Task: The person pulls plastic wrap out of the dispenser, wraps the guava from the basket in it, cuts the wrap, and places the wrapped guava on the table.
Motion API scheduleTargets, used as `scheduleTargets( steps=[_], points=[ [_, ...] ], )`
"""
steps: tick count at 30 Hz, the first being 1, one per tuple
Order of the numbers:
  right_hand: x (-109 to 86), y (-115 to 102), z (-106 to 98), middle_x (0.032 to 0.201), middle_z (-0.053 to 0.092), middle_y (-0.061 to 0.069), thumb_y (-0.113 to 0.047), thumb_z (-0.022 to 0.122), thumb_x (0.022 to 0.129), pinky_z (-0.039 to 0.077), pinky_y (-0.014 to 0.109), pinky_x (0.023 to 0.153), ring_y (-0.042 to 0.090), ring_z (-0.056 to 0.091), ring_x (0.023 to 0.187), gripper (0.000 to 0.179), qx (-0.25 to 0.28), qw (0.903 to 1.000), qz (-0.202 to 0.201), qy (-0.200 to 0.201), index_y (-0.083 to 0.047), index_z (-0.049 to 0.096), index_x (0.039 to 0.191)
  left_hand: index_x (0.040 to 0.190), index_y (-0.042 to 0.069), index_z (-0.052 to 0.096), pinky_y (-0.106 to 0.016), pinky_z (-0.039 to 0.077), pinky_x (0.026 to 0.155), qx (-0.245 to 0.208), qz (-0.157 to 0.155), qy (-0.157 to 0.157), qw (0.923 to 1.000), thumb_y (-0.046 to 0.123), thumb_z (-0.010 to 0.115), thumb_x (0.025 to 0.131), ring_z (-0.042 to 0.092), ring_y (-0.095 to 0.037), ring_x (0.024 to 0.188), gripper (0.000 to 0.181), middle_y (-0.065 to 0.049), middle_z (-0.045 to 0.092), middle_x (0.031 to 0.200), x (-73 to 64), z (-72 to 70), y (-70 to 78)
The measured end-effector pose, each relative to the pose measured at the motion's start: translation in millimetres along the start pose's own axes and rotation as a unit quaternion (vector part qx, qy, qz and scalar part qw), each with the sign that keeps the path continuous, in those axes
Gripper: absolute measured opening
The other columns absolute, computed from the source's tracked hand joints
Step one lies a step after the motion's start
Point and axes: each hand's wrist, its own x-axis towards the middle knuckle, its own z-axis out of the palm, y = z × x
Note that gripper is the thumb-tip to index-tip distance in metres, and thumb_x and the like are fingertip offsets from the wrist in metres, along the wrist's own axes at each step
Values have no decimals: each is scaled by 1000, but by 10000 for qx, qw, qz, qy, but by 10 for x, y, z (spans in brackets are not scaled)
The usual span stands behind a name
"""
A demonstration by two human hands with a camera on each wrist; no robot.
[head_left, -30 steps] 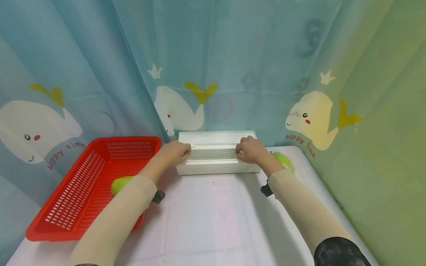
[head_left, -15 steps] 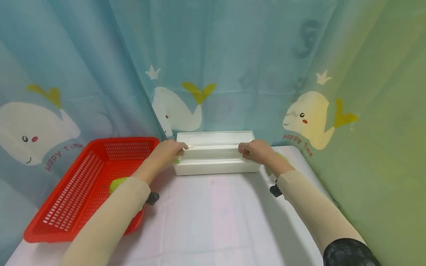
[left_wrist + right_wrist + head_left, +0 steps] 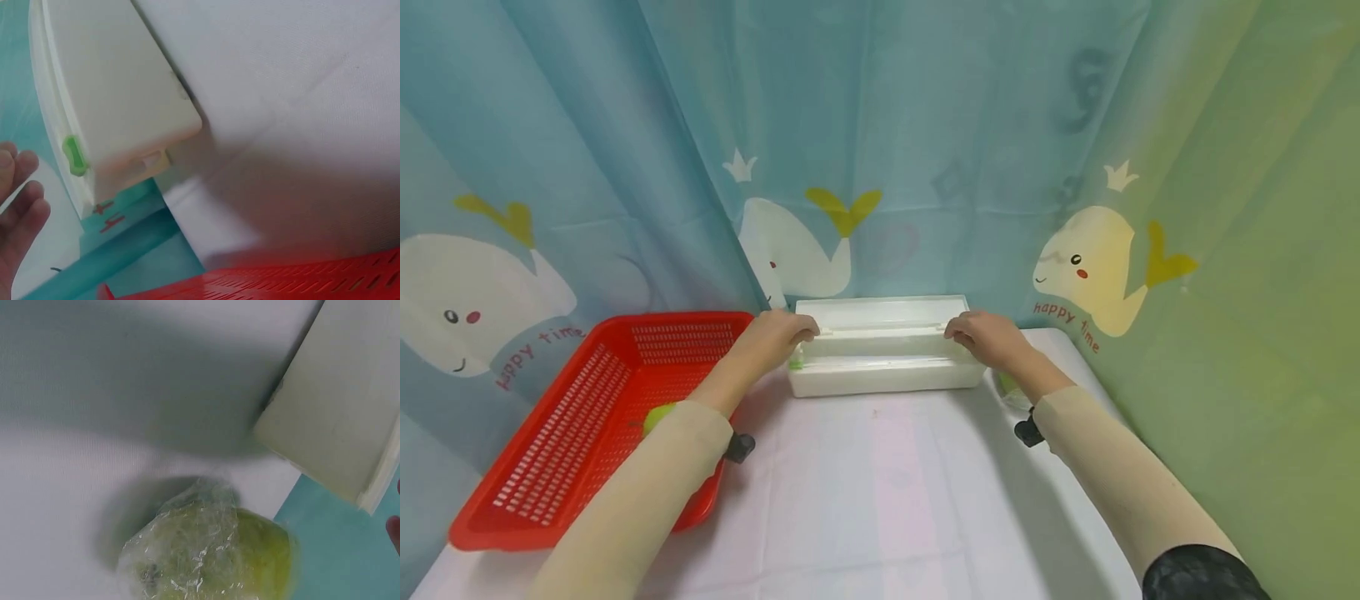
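Observation:
A white cling film dispenser box (image 3: 887,379) stands at the back of the table with its lid (image 3: 880,312) raised. My left hand (image 3: 775,333) is at its left end and my right hand (image 3: 988,337) at its right end. Both have curled fingers and seem to pinch the edge of the cling film (image 3: 880,348), which is faint and hard to make out. A green slider (image 3: 75,156) shows on the box's left end. Beside the right end lies a green pear (image 3: 212,556) wrapped in clear film, partly behind my right wrist in the head view.
A red perforated basket (image 3: 606,383) stands on the left, holding a green pear (image 3: 657,415) half hidden by my left sleeve. White cloth (image 3: 872,500) covers the table. A whale-print curtain (image 3: 910,167) hangs close behind the box.
Both hands have risen slightly and moved a little apart, and more of the box's inside shows. The green slider has come into sight. My right forearm has shifted right, covering more of the wrapped pear.

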Motion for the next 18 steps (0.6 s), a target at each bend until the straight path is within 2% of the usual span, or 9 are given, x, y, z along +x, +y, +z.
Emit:
scheduleTargets(
  steps=[4,9,13,18],
  points=[
    [-25,8,-24,101,70,9,5,64,92,55,44,80,29,68,94,21,282,9993,-149,214,-7,71,107,112,8,74,-44,54,91,-140,41,-22,9999,8,62,97,68,-27,96,18,-7,75,101,-7,-23,-6],
    [-48,46,-97,98,72,12,13,62,88,55,45,81,29,68,91,29,414,9988,-206,153,-2,72,111,115,8,73,-44,54,93,-225,-85,-118,9996,10,62,98,69,-27,98,20,-7,75,104,-9,-60,23],
    [-31,44,-175,102,74,12,8,64,90,56,45,85,31,70,95,25,390,9990,-78,197,-2,72,112,114,9,74,-44,54,93,-275,-124,-18,9995,10,64,97,70,-27,98,20,-7,75,104,-28,-104,31],
    [-23,15,-264,102,76,9,0,64,94,56,44,84,30,71,95,16,291,9989,33,376,-4,75,106,110,11,75,-44,54,93,-241,38,275,9993,11,64,97,70,-26,97,17,-6,75,103,-26,-134,7]
  ],
)
